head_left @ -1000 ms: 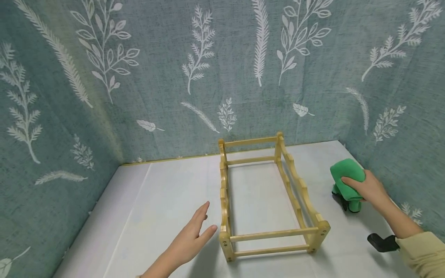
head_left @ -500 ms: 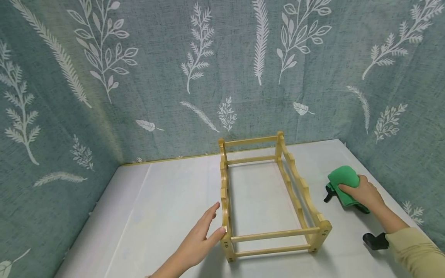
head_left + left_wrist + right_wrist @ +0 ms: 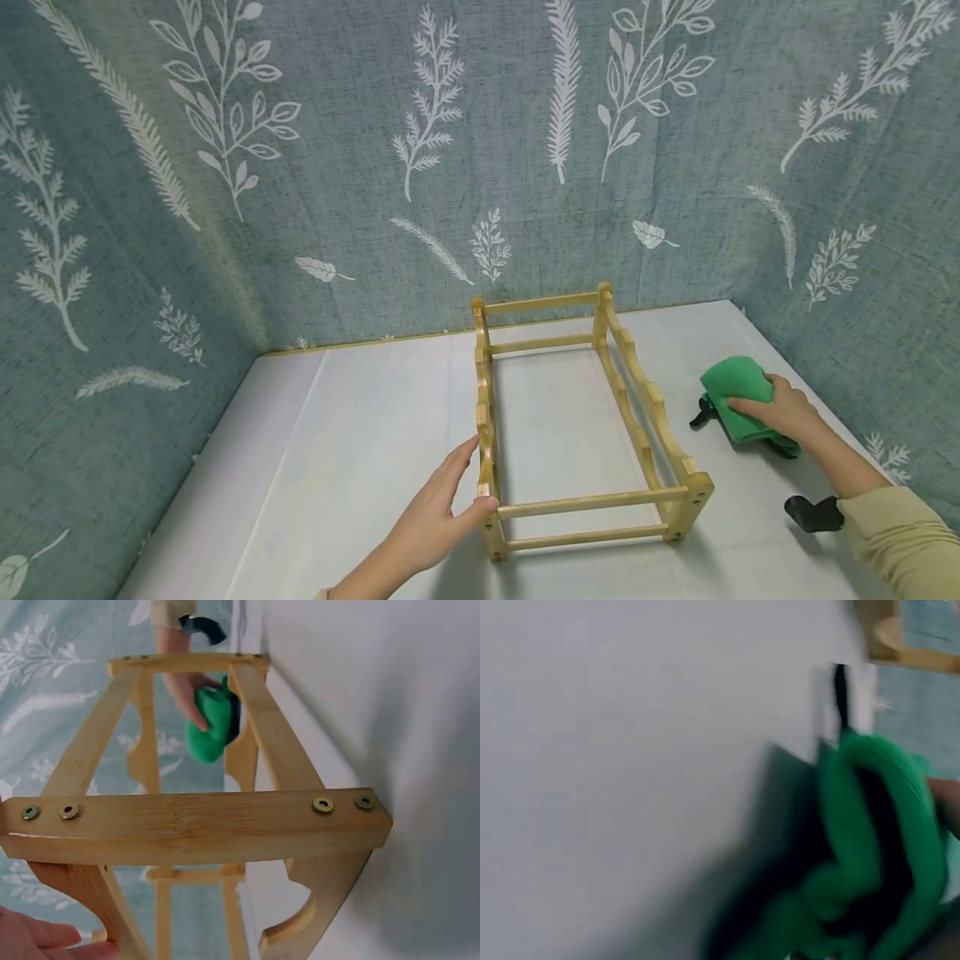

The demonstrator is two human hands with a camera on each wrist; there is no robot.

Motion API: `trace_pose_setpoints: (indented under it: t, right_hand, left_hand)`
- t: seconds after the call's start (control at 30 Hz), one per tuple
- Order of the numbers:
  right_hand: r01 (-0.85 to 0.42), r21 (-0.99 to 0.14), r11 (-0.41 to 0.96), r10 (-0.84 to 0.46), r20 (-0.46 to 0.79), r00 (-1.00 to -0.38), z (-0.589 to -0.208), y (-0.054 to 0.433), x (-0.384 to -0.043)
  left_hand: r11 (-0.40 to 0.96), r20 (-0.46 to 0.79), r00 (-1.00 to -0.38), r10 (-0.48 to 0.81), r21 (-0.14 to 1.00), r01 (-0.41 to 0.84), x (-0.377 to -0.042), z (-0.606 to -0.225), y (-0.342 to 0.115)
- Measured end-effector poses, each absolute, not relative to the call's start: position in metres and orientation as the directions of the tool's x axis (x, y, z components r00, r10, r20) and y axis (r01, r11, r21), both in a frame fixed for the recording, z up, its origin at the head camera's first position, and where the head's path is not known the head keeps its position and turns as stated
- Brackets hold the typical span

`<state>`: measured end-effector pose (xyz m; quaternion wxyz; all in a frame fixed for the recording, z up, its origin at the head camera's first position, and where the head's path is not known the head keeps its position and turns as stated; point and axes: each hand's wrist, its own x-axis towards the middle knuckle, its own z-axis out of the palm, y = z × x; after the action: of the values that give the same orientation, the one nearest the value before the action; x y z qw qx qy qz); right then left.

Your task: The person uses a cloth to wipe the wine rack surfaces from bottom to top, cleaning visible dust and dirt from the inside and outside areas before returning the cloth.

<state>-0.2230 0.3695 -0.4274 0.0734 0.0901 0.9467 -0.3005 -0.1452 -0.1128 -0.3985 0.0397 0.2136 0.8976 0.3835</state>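
Note:
A light wooden rack (image 3: pixel 600 502) with scalloped side rails stands on the white table. My left hand (image 3: pixel 427 521) is at its near left corner, thumb against the front post and fairly straight fingers along the left side. In the left wrist view, fingertips (image 3: pixel 97 951) touch a curved rail. To the right of the rack, my right hand (image 3: pixel 783 412) grips a folded green cloth (image 3: pixel 738 385), thumb on top. A black strap-like piece (image 3: pixel 703 412) sticks out from under the cloth. The right wrist view shows the cloth's (image 3: pixel 870 757) thick folds, dark inside, low over the table.
Leaf-patterned teal fabric (image 3: pixel 525 150) walls off the back and both sides. White tabletop (image 3: pixel 360 433) extends left of the rack. A black wrist-worn device (image 3: pixel 813 514) juts from my right sleeve (image 3: pixel 892 533).
My right hand has lowered the green cloth toward the table and shifted it slightly left, with the black piece swinging left. My left hand has moved right, onto the rack's corner.

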Motion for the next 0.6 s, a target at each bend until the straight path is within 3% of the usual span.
trace_pose_setpoints:
  t: [0.13, 0.33, 0.6]
  right_hand:
    - [0.146, -0.592, 0.792, 0.031, -0.200, -0.979, -0.398, 0.368, -0.228]
    - [-0.049, -0.657, 0.752, -0.136, -0.083, -0.987, -0.353, 0.336, -0.240]
    - [-0.185, -0.735, 0.653, -0.318, -0.044, -0.947, -0.347, 0.287, -0.269]
  left_hand:
    - [0.620, 0.084, -0.907, 0.412, 0.704, 0.347, -0.147, -0.396, -0.113]
    - [0.614, 0.076, -0.908, 0.413, 0.713, 0.339, -0.146, -0.396, -0.115]
    - [0.549, 0.008, -0.881, 0.473, 0.779, 0.302, -0.152, -0.399, -0.115]
